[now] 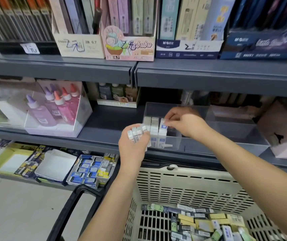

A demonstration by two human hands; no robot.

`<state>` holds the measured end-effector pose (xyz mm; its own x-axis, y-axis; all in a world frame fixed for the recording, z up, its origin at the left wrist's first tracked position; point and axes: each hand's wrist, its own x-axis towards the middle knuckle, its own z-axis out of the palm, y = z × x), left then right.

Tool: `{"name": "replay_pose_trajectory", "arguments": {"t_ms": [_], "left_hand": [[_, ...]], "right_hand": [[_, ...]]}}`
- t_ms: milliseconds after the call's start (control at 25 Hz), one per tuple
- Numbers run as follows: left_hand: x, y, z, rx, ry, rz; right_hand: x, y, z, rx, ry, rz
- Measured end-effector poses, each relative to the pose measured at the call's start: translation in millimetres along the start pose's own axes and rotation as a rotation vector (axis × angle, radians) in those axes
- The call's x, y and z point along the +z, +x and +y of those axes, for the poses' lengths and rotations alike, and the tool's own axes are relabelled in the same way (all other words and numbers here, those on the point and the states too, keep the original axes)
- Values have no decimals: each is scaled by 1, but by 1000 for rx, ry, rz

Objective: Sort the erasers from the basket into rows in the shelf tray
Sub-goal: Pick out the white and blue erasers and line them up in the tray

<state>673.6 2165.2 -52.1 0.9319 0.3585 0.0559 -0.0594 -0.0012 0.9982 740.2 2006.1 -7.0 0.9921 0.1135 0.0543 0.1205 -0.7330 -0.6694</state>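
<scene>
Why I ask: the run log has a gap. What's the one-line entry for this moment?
left hand: holds eraser stack | right hand: pinches single eraser at third row in tray | basket: loose erasers remain

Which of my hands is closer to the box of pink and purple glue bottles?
Left. The left hand, gripping a bunch of erasers, is right of the glue bottle box, apart from it; the right hand is farther right, pinching an eraser in the clear shelf tray.

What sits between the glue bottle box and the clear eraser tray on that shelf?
Only bare grey shelf, as the head view shows; a carton of small bottles stands further back, behind that gap.
</scene>
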Motion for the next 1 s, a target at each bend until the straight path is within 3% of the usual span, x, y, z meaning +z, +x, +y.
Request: {"name": "replay_pose_trajectory", "arguments": {"t_ms": [160,400,520,640,760,920,1000], "left_hand": [[0,2,2,-18,-16,7],[1,-4,9,-143,-98,-137],[-1,-4,12,-253,-248,-210],[-3,-5,13,-300,-317,-308],[-1,-8,11,-261,-282,-363],[2,-12,9,-51,-57,-379],[2,-12,10,-44,-83,-385]], "right_hand": [[11,-5,5,-87,-206,-79],[5,-13,1,-127,-247,-99],[1,-26,-13,-190,-83,-29],[-3,-38,-27,-223,106,-113],[-6,-44,-33,-219,109,-150],[-9,-49,-32,-163,65,-138],[-14,-48,-26,-135,83,-158]]}}
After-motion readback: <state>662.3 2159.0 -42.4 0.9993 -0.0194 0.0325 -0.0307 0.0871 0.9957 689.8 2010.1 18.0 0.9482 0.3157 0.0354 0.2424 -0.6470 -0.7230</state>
